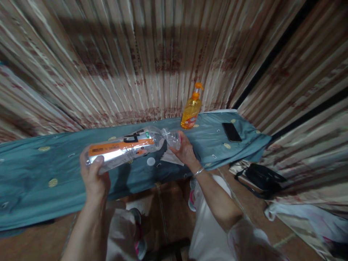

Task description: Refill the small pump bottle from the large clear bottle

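Observation:
My left hand [96, 174] is wrapped round the base end of a large clear plastic bottle [122, 146] with an orange and silver label. The bottle lies nearly level in the air, its neck toward the right. Against its mouth is a small clear plastic container [173, 139] with a pinkish edge, gripped by the fingers of my right hand [186, 150]. Whether the two openings touch or only meet closely, I cannot tell. Below the neck, a white round cap [150, 161] rests on the teal cloth, and a white tissue [172, 156] lies beside it.
A pump bottle [191, 112] of orange liquid stands at the back of the cloth-covered table [67, 165]. To its right lies a black phone [231, 132]. Patterned curtains [163, 54] hang behind. On the floor at right are a black bag [265, 177] and a white bag [307, 217].

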`<action>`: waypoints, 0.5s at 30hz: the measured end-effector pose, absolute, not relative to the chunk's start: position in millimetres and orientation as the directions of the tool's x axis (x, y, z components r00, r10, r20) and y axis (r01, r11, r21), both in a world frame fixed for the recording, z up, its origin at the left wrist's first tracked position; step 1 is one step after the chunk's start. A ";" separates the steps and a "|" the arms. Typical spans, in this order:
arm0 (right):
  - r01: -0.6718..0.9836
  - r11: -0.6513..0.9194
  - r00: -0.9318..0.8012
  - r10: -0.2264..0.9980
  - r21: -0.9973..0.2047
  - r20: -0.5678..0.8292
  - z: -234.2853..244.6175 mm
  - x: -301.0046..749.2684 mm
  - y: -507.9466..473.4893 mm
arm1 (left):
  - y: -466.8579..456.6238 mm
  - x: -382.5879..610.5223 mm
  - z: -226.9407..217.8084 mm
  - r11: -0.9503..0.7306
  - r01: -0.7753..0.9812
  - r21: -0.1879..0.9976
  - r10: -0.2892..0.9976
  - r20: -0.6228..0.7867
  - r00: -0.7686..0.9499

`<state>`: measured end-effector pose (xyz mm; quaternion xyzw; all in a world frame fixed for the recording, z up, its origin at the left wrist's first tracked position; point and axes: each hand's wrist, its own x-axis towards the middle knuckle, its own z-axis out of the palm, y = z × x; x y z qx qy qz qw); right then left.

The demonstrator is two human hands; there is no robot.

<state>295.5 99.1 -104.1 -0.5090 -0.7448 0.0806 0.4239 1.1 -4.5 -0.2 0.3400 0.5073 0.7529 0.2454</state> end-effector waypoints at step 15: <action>0.685 0.475 -0.119 0.821 -0.552 0.558 -105.2 297.6 97.9 | -4.8 -0.1 -5.5 -0.357 -0.008 0.934 0.725 0.271 -0.633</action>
